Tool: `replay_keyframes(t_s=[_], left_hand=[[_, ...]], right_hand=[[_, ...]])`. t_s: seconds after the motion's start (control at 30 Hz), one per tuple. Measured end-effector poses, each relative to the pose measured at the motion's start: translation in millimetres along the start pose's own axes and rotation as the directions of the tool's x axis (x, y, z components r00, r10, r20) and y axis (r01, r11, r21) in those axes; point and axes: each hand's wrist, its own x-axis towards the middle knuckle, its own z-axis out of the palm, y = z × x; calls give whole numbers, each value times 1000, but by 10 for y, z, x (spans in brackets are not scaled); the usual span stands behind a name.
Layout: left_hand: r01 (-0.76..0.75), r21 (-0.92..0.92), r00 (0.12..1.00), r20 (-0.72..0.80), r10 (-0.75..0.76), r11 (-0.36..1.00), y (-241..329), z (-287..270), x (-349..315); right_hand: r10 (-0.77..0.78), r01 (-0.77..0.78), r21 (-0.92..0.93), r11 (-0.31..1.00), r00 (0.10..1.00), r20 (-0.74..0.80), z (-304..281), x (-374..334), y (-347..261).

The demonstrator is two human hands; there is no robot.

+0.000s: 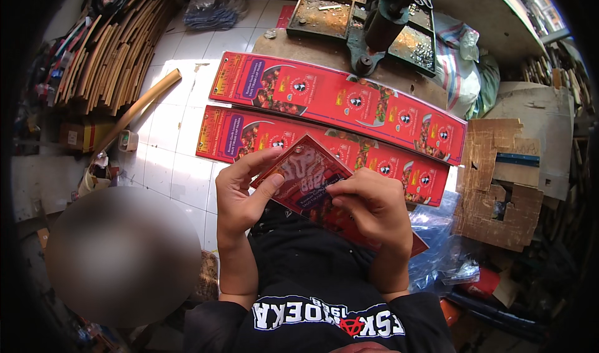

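Glossy red panel [307,179] (tilted, printed)

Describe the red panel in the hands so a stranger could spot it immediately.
Start from the black shirt at the bottom of the view. Just above it, between the left hand and the right hand, is the red printed panel, slanting down to the right. Unlike the two similar red panels lying beyond, this one is in the hands.

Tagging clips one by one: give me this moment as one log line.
left hand: gripping red printed panel | right hand: pinched over its face | beyond: two more red panels
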Motion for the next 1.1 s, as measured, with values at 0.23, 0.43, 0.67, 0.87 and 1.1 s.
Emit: replay_keyframes(t_s=[0.23,0.43,0.67,0.87,1.1], left_hand=[[57,253,998,-14,-55,966,92,-107,25],[173,233,985,-28,-171,957,102,-78,70],[113,193,993,-44,-107,975,69,26,103],[75,270,992,75,-99,960,44,28,134],[97,273,993,40,-112,957,0,20,132]], right_hand=[[-47,51,-49,998,996,82,102,-3,7],[-34,43,-77,996,993,113,106,-5,24],[-23,30,-77,997,996,89,80,15,36],[-36,47,-83,995,992,120,129,-11,46],[-32,46,-92,995,989,143,142,16,49]])
